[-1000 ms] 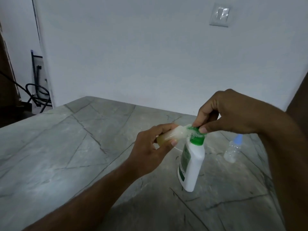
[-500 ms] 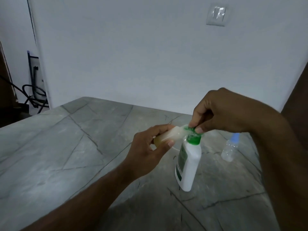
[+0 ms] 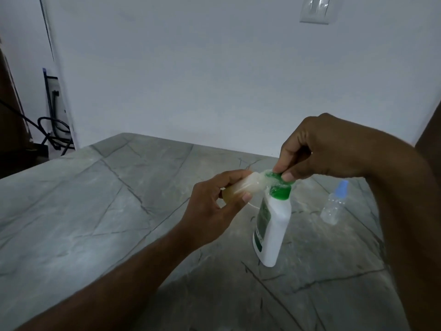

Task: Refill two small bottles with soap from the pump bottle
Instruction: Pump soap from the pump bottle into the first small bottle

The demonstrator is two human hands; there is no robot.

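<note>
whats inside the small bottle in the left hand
The small bottle, held sideways by the left hand at the green pump, shows yellowish liquid at its base end. Fingers cover part of it, so the fill level is unclear.

Pump bottle (image 3: 274, 225) at centre right: white body, green top, green label. Small bottle (image 3: 241, 189) in my left grip: clear, yellowish. Right-side bottle (image 3: 334, 204): clear, blue cap. Tabletop (image 3: 95, 211): grey, dark-veined.

Stone table (image 3: 95, 211): pump bottle (image 3: 272, 225), small bottle (image 3: 334, 204).
</note>
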